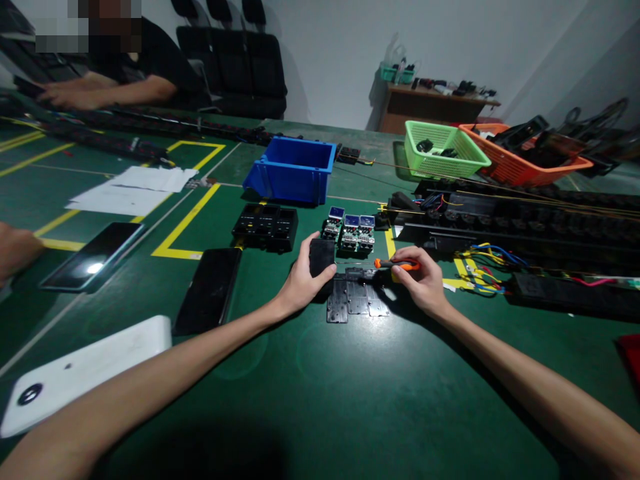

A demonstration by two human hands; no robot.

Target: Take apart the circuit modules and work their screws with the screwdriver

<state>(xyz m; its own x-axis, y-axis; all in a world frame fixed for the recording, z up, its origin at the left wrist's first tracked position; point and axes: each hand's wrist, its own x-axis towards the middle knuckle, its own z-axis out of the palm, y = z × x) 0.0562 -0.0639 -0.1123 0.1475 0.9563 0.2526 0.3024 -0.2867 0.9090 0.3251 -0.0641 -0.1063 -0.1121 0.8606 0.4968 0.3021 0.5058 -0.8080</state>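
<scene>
My left hand (303, 277) is closed round a small black plastic case (321, 257), fingers behind it and thumb at its near side. In my right hand (423, 283) is a screwdriver (397, 264) with an orange and black handle; its thin shaft points left toward the case. Several flat black plastic covers (357, 300) lie on the green table between my hands. Just beyond them stand small circuit boards (357, 233) with blue-faced parts on top. Left of these sits a group of black cases (265, 227).
Behind the boards is a blue bin (295, 170). A green basket (447, 153) and an orange basket (530, 157) hold parts at the back right. Long black rails (500, 220) with loose wires lie right. Phones (207, 290) and papers (130, 190) lie left; a person (145, 73) sits beyond.
</scene>
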